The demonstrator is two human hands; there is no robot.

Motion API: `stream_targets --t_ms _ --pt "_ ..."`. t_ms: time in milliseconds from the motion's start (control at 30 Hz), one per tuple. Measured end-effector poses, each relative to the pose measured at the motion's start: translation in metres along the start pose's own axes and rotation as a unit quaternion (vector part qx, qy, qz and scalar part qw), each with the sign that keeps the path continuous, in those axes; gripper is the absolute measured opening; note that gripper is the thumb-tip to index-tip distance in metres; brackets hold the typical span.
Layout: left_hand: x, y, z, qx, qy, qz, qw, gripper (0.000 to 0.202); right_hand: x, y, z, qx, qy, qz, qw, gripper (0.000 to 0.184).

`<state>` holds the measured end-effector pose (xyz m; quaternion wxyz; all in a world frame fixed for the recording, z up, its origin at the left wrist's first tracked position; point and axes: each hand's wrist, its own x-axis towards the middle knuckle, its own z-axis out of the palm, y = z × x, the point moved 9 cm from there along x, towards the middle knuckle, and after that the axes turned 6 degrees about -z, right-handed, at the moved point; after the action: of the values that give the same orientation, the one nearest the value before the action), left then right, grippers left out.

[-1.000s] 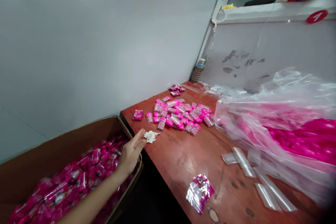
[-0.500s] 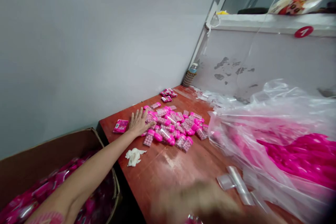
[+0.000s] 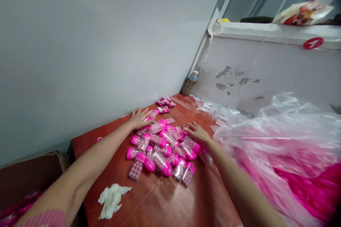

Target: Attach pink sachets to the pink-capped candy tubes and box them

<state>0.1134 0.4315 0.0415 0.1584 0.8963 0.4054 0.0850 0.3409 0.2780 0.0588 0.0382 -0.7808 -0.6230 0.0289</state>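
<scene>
A heap of small clear containers with pink caps, filled with pale pink balls point(image 3: 161, 159), lies on the red tabletop point(image 3: 149, 205). At the heap's back left rests my left hand point(image 3: 140, 118), palm down with fingers spread. My right hand point(image 3: 197, 132) reaches over the heap's right side, fingers stretched out and touching the containers there. Neither hand is closed around anything. Several small pink printed packets point(image 3: 165, 102) lie just behind the heap, near the wall. A crumpled white tissue point(image 3: 113, 200) sits at the table's near left.
To the right, a large clear plastic bag point(image 3: 239, 138) holds bright pink pieces. A cardboard box point(image 3: 34, 170) with pink packets stands at the lower left. A bottle in a woven holder point(image 3: 189, 84) is in the far corner. Clear plastic pieces point(image 3: 210, 108) lie along the back.
My right hand has come from the blurred near edge up to the heap's right side. My left hand has shifted toward the heap's back. The view has moved closer to the table.
</scene>
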Motion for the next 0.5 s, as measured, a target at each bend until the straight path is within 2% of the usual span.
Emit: stream_targets --t_ms 133,233,333,500 --pt "0.039 0.030 0.009 -0.017 -0.037 0.028 0.999 0.076 0.005 0.010 0.023 0.006 -0.020 -0.020 1.000 0.067" --pt "0.052 0.054 0.019 -0.045 -0.048 0.050 0.997 0.075 0.010 0.012 0.026 0.004 -0.010 -0.047 0.999 0.067" --pt "0.050 0.075 0.029 -0.045 -0.043 0.058 0.996 0.073 0.010 0.010 0.023 -0.001 0.010 -0.067 0.998 0.066" --pt "0.029 0.110 0.044 -0.017 -0.045 0.059 0.997 0.066 -0.004 0.004 0.022 0.006 0.029 -0.091 0.995 0.057"
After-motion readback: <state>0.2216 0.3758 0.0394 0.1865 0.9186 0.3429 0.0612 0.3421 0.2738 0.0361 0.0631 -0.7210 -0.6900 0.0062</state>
